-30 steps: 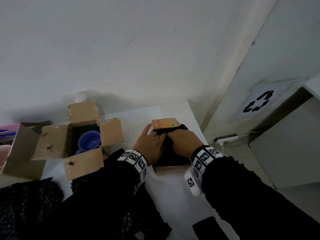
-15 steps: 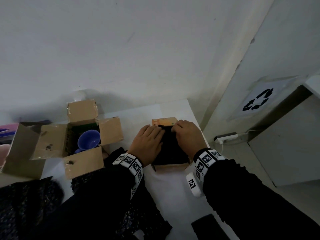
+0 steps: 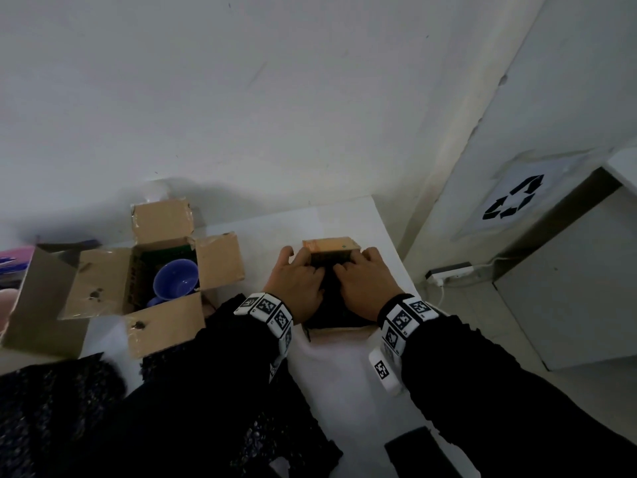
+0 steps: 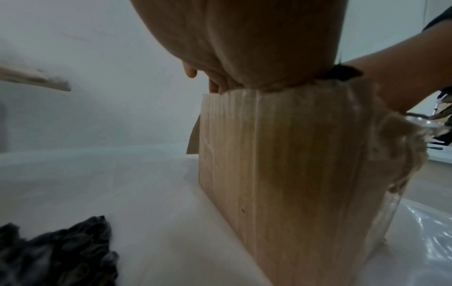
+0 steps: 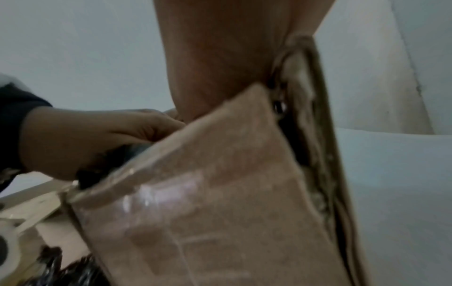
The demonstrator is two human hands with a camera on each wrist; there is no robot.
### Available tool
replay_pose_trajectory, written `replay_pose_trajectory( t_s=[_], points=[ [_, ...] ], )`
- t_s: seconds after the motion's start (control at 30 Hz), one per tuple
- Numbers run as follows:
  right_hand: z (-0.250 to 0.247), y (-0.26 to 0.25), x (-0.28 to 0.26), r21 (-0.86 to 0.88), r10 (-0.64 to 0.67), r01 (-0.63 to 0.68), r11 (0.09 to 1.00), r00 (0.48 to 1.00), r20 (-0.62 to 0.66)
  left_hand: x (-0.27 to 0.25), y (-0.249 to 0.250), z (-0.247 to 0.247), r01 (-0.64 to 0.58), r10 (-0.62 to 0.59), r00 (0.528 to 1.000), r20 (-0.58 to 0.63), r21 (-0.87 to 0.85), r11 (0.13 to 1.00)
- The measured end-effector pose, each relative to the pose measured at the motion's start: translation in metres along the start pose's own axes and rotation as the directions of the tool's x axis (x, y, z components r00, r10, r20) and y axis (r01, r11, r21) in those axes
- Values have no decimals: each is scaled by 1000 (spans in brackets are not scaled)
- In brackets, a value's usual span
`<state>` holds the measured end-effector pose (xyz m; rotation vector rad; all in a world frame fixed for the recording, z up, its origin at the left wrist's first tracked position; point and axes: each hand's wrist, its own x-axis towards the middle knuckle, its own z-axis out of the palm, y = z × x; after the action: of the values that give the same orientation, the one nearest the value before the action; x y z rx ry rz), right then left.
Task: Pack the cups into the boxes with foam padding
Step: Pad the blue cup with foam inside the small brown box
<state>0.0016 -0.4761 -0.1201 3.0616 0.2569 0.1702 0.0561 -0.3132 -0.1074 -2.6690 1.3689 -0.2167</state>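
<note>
A small cardboard box [image 3: 329,246] stands mid-table, filled with black foam padding [image 3: 332,308]. My left hand [image 3: 303,267] and right hand [image 3: 358,267] lie side by side on the foam and press it down, fingertips near the far flap. The left wrist view shows my palm [image 4: 244,38] on the box's top edge and the box side [image 4: 281,164]. In the right wrist view the left hand [image 5: 97,139] pushes dark foam into the box [image 5: 208,212]. A blue cup [image 3: 175,281] sits in an open larger box [image 3: 162,326] at the left. What lies under the foam is hidden.
Black padding sheets [image 3: 241,426] lie under my left arm and another black piece [image 3: 420,457] at the near edge. The table ends just right of the small box. A power strip [image 3: 448,272] and a cabinet with a recycling sign [image 3: 513,201] stand beyond it. A tape roll [image 5: 7,249] sits nearby.
Both hands slid forward over the foam toward the box's far flap, then spread slightly apart. The box stayed in place.
</note>
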Motion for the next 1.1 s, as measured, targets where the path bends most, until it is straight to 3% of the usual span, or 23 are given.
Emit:
replay_pose_trajectory(
  t_s=[0.17, 0.3, 0.47, 0.63, 0.97, 1.1],
  points=[
    [-9, 17, -20, -25, 63, -64, 998, 996, -65, -10, -7, -2, -80, 63, 986, -156, -100, 992],
    [-13, 11, -24, -22, 98, -99, 995, 995, -12, -30, -13, 6, -219, 206, 972, -109, -128, 967],
    [-12, 7, -27, -67, 85, -86, 994, 996, -12, -31, -9, -2, -164, 162, 986, -29, -65, 984],
    [-11, 13, -51, 12, -18, 21, 1000, 977, -212, -38, -4, -9, -55, 52, 993, -110, -24, 998],
    [-27, 8, -68, -50, -50, 51, 997, 998, 23, -39, 12, -24, -28, 6, 986, 166, 130, 991],
    [-30, -1, -65, -64, -45, 45, 997, 999, 1, -41, 10, -26, 11, -22, 991, 136, 81, 997]
  ],
)
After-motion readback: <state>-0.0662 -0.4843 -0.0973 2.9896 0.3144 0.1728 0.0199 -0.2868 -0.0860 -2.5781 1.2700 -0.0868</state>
